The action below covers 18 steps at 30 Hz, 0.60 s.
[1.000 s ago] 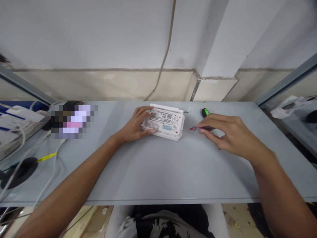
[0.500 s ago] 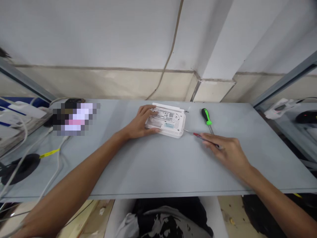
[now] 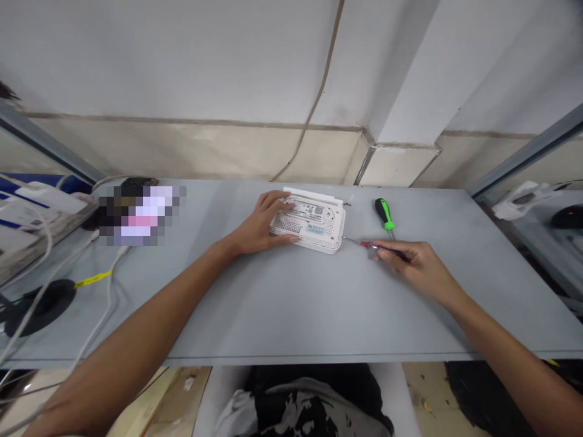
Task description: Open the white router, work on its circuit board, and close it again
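A white router (image 3: 328, 241) lies on the grey table with its vented, labelled underside up and a flat white antenna folded along its far edge. My left hand (image 3: 260, 226) grips its left end, thumb on the near edge and fingers over the top. In my right hand (image 3: 416, 265) is a thin screwdriver (image 3: 365, 244) with a red collar, held almost level. Its tip meets the router's right edge; whether it sits in a gap there is too small to tell. Behind my right hand lies a second screwdriver (image 3: 383, 212) with a green and black handle.
At the left stand a blurred-out lit screen (image 3: 148, 212), white cables (image 3: 108, 297) with a yellow tag, and a round black base (image 3: 43, 309). White devices (image 3: 514, 200) lie beyond the table's right side. A wall (image 3: 218, 149) runs along the back.
The view has shifted slightly. The screwdriver in my right hand now points more level, its tip still at the router's right edge. My left hand keeps its hold.
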{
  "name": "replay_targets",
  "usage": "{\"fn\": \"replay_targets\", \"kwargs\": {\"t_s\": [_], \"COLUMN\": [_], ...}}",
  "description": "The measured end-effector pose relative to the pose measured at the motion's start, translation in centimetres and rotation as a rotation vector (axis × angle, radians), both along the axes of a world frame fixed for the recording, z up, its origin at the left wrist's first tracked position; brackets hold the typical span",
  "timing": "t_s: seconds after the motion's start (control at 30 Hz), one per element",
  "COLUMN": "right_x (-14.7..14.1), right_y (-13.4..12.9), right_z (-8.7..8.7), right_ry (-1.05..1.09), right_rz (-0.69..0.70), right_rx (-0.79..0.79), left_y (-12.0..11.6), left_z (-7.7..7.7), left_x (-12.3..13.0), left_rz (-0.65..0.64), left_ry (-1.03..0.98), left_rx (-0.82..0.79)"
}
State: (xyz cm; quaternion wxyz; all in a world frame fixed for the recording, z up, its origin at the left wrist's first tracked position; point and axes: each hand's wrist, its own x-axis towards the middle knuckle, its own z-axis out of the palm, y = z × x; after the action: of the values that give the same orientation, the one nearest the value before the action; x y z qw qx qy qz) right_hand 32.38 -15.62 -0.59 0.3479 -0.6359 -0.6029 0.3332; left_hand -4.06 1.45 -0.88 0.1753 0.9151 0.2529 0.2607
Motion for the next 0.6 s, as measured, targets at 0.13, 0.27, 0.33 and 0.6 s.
{"fn": "replay_targets", "kwargs": {"t_s": [0.13, 0.27, 0.33, 0.6], "right_x": [1.3, 1.6, 1.2, 0.1], "right_y": [1.2, 2.7, 3.1, 3.7], "right_z": [2.0, 3.2, 3.5, 4.3], "right_ry": [-0.233, -0.437, -0.508, -0.687], "right_rz": [-0.026, 0.03, 0.09, 0.201], "right_rx": [0.195, 0.345, 0.371, 0.51], "left_y": [0.0, 0.2, 0.2, 0.1], "left_z": [0.1, -0.1, -0.1, 0.2], "left_x": [0.0, -0.2, -0.2, -0.2], "left_rz": [-0.006, 0.0, 0.003, 0.001], "left_ry": [-0.002, 0.002, 0.006, 0.014], "left_rx": [0.003, 0.01, 0.018, 0.004]}}
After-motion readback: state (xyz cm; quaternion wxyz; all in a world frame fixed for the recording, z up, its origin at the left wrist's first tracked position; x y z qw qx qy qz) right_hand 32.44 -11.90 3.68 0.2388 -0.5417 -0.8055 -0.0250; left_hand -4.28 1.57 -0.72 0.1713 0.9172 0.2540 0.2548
